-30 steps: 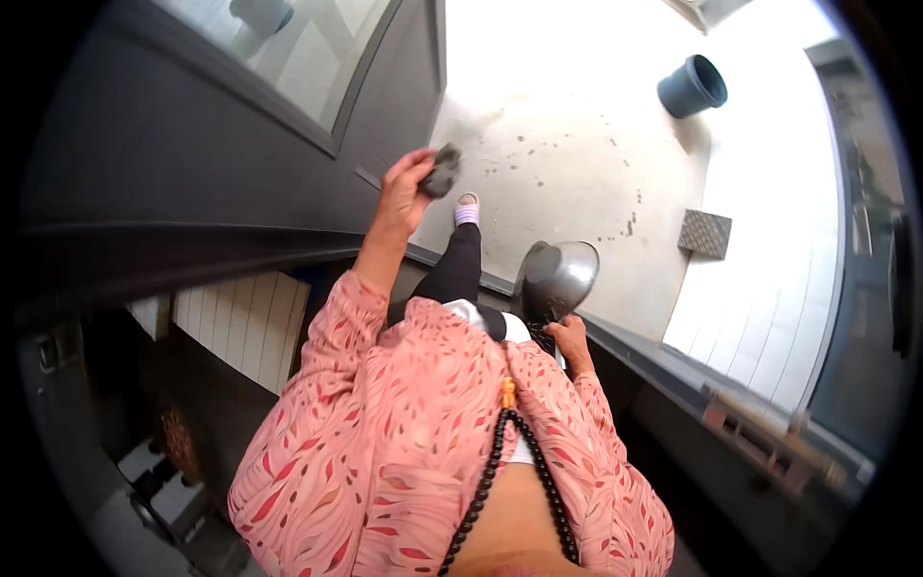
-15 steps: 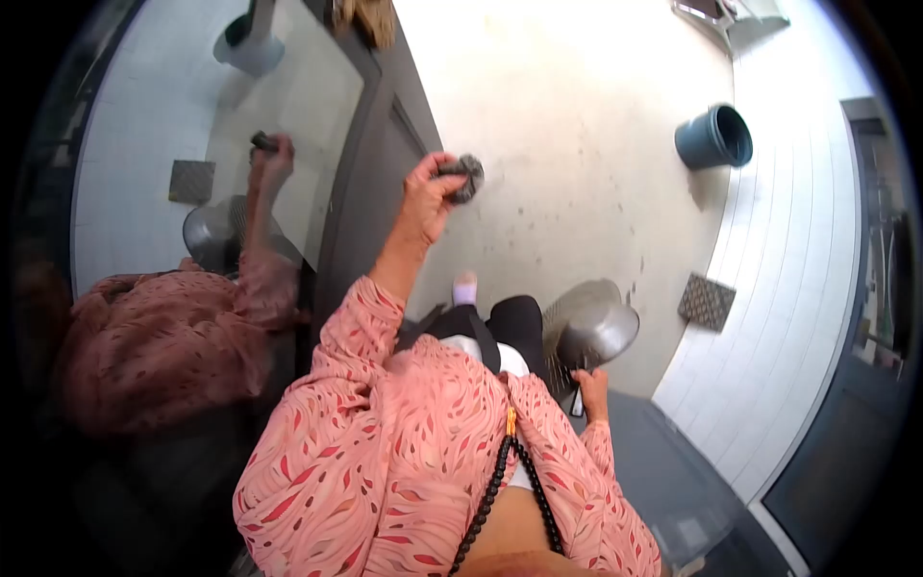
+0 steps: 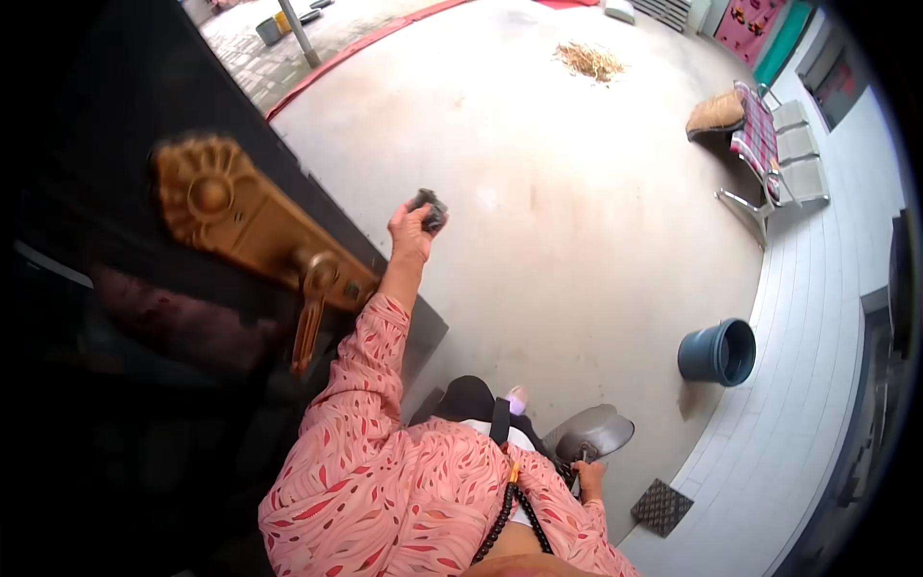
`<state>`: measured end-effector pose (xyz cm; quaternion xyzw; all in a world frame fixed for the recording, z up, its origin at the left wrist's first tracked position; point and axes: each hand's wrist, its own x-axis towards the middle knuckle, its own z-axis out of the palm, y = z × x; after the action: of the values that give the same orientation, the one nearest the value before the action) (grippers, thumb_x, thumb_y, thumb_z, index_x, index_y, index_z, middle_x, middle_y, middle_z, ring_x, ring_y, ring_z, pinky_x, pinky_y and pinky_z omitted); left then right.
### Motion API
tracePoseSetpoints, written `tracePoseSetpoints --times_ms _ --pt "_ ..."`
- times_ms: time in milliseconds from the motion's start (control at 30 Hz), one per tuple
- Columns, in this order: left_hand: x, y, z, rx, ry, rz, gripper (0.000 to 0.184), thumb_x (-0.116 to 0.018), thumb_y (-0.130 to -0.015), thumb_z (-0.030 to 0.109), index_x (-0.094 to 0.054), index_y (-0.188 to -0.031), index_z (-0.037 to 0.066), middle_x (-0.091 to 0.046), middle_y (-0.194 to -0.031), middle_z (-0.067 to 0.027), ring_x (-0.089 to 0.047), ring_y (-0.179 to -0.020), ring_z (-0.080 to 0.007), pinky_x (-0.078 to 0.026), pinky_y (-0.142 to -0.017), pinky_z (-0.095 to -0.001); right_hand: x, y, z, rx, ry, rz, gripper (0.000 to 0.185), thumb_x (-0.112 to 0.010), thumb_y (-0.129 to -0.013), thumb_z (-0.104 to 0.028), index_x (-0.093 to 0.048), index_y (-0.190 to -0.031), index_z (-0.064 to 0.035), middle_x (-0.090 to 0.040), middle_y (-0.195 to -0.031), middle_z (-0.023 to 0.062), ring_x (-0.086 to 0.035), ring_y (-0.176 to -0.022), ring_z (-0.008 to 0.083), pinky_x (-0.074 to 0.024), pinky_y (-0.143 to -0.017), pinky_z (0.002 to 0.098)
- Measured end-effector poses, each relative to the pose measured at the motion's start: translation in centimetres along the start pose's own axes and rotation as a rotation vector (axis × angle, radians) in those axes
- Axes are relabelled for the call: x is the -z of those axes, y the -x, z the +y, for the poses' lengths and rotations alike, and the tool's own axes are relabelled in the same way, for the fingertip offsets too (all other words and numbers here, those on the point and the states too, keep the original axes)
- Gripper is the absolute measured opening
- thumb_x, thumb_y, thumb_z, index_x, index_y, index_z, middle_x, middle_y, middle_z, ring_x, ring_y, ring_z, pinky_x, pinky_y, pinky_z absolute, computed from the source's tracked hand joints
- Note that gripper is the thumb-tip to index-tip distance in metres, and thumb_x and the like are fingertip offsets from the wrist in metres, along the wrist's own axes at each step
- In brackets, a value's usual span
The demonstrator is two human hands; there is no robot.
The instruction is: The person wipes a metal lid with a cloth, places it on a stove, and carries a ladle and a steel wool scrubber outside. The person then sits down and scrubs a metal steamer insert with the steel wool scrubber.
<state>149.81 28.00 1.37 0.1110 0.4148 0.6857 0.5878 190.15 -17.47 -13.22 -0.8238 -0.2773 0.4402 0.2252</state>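
Observation:
My left hand (image 3: 408,238) is closed around a dark grey scouring pad (image 3: 431,212), held out ahead at the end of a stretched arm. It is close to the edge of a dark door on the left. Low on the right side of my body, my right hand (image 3: 589,479) grips the handle of a metal wok (image 3: 598,433). The wok hangs beside my leg, tilted, with part of it hidden by my clothes and arm. Both hands are apart from each other.
A brass door handle (image 3: 312,298) is close on my left. A blue-green bucket (image 3: 707,354) lies or leans by the white tiled wall (image 3: 817,298). Further off are metal seats (image 3: 798,144), a straw pile (image 3: 588,62) and a red strip along the floor's edge.
I have moved forward past the door's glass, and the view has tilted up. The bucket and wall plate appear lower. Both hands keep hold of the pad and wok.

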Motion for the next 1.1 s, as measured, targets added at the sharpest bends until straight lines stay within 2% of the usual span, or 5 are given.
tracePoseSetpoints --times_ms 100,500,867,933,1100 --pt "1.8 1.1 2.4 -0.303 0.265 0.323 0.029 -0.053 -0.079 -0.008 -0.048 -0.107 -0.001 -0.051 -0.106 -0.0181 -0.054 -0.091 -0.0338 -0.056 -0.070 -0.0453 1.7 -6.0 6.0 0.488 0.428 0.031 0.024 -0.067 -0.061 -0.020 -0.063 -0.059 0.0033 -0.058 -0.055 0.0197 -0.057 -0.050 0.0273 -0.0427 -0.051 0.0388" --pt "7.9 14.0 3.1 -0.906 0.240 0.794 0.032 -0.054 -0.078 0.003 -0.047 -0.109 0.003 -0.054 -0.100 -0.0132 -0.056 -0.083 -0.0231 -0.053 -0.065 -0.0335 7.3 -14.6 -11.3 0.207 0.379 -0.184 0.031 -0.068 -0.056 -0.023 -0.062 -0.062 0.0067 -0.061 -0.063 0.0221 -0.059 -0.061 0.0340 -0.0454 -0.057 0.0389" --pt "8.1 13.8 4.0 -1.254 0.094 1.147 0.032 -0.053 -0.083 -0.003 -0.049 -0.114 0.005 -0.054 -0.104 -0.0125 -0.055 -0.083 -0.0203 -0.052 -0.065 -0.0306 5.1 -37.4 -28.2 0.776 1.112 -0.524 0.038 -0.068 -0.062 -0.036 -0.068 -0.080 -0.0019 -0.064 -0.089 0.0208 -0.060 -0.087 0.0358 -0.0475 -0.078 0.0387" --pt "9.4 14.3 3.0 -1.251 0.030 1.231 0.029 -0.053 -0.083 -0.002 -0.051 -0.111 0.004 -0.055 -0.101 -0.0124 -0.055 -0.082 -0.0199 -0.052 -0.064 -0.0298 4.8 -39.0 -31.2 1.142 1.357 -0.540 0.015 -0.065 -0.065 -0.029 -0.071 -0.079 -0.0281 -0.064 -0.082 0.0130 -0.062 -0.083 0.0301 -0.0504 -0.070 0.0388" --pt "9.0 19.7 -1.8 -1.233 -0.045 1.478 0.029 -0.056 -0.082 0.002 -0.052 -0.111 0.005 -0.057 -0.100 -0.0125 -0.056 -0.080 -0.0210 -0.051 -0.063 -0.0309 4.4 -39.4 -38.7 0.612 1.070 -0.527 0.038 -0.066 -0.064 -0.037 -0.071 -0.087 -0.0072 -0.065 -0.092 0.0194 -0.062 -0.088 0.0340 -0.0498 -0.079 0.0351"
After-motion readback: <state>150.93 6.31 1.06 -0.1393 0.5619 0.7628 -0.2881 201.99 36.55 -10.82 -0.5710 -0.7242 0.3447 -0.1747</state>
